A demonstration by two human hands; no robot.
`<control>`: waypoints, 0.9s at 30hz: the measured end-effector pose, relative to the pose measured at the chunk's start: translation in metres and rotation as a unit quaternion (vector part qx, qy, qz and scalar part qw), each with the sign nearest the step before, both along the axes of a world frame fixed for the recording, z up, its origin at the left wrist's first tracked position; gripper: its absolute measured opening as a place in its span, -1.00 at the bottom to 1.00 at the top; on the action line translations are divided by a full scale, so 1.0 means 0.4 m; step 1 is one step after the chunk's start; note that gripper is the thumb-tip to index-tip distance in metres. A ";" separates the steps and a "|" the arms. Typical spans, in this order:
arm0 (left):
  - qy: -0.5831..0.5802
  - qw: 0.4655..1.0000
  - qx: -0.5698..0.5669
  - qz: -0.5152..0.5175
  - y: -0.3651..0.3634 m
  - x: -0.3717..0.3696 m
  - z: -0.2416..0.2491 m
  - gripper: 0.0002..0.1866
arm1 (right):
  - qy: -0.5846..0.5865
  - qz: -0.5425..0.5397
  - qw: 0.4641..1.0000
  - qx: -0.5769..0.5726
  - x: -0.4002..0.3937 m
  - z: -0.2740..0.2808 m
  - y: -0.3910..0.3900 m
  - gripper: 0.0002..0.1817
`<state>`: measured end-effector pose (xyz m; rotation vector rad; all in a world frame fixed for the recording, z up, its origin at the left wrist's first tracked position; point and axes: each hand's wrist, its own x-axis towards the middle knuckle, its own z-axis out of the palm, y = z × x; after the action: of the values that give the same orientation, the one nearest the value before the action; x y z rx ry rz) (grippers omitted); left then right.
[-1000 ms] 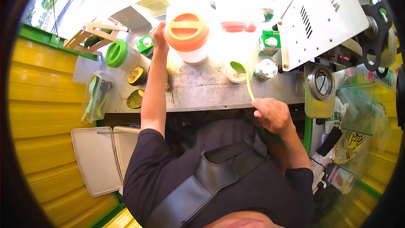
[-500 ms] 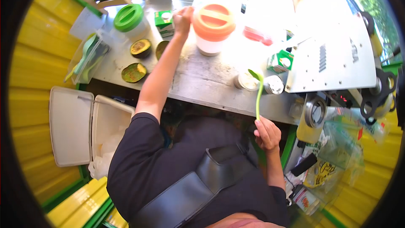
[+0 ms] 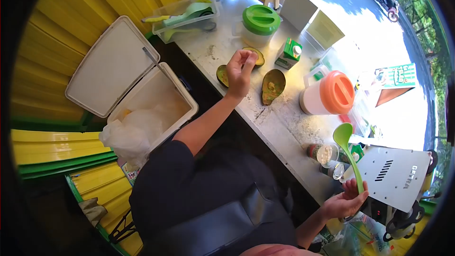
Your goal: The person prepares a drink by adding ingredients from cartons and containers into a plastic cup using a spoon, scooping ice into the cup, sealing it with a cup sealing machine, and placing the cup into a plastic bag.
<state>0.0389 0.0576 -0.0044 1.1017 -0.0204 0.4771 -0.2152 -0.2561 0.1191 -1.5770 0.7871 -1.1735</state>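
My right hand (image 3: pixel 345 203) holds a light green ladle (image 3: pixel 350 149) by the end of its handle, bowl upward, beside the grey machine. My left hand (image 3: pixel 240 73) hovers over the avocado halves, fingers curled, with nothing visible in it. It partly covers one avocado half (image 3: pixel 258 57) and another half (image 3: pixel 221 75). To its right lies a scooped-out avocado shell (image 3: pixel 273 86). A pitcher with an orange lid (image 3: pixel 337 92) stands farther right. Below the ladle's bowl are an opened can (image 3: pixel 323 153) and a second can (image 3: pixel 335 171).
A green-lidded pitcher (image 3: pixel 260 20) and a green-and-white carton (image 3: pixel 288 53) stand on the metal counter (image 3: pixel 296 121). A clear bin of utensils (image 3: pixel 187 19) sits at the far left. An open cooler (image 3: pixel 187 109) holds plastic bags. The machine (image 3: pixel 400 178) occupies the right end.
My left hand has left the orange-lidded pitcher and moved left to the avocado halves. My right hand still holds the ladle, now farther right. The view has turned left.
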 end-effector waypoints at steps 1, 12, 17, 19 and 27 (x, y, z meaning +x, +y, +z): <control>0.015 1.000 -0.011 0.022 0.062 -0.037 -0.016 -0.82 | -0.023 0.053 0.998 0.012 0.067 0.014 0.029 -0.46; 0.186 0.946 -0.021 0.263 0.516 -0.427 -0.196 -0.81 | -0.097 0.552 0.826 0.059 0.945 -0.038 0.736 -0.62; 0.226 0.909 -0.046 0.347 0.589 -0.557 -0.242 -0.80 | -0.048 0.559 0.827 -0.034 1.101 -0.085 0.921 -0.62; 0.234 0.897 -0.040 0.373 0.606 -0.593 -0.260 -0.80 | -0.012 0.529 0.840 -0.124 1.151 -0.106 0.961 -0.60; 0.243 0.892 -0.051 0.378 0.621 -0.599 -0.222 -0.81 | 0.072 0.487 0.862 -0.117 1.221 -0.249 1.040 -0.54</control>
<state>-0.2006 0.3060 -0.0931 1.0729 0.8969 0.8691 0.2732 0.1600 0.0196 -1.9096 -0.1369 -0.3990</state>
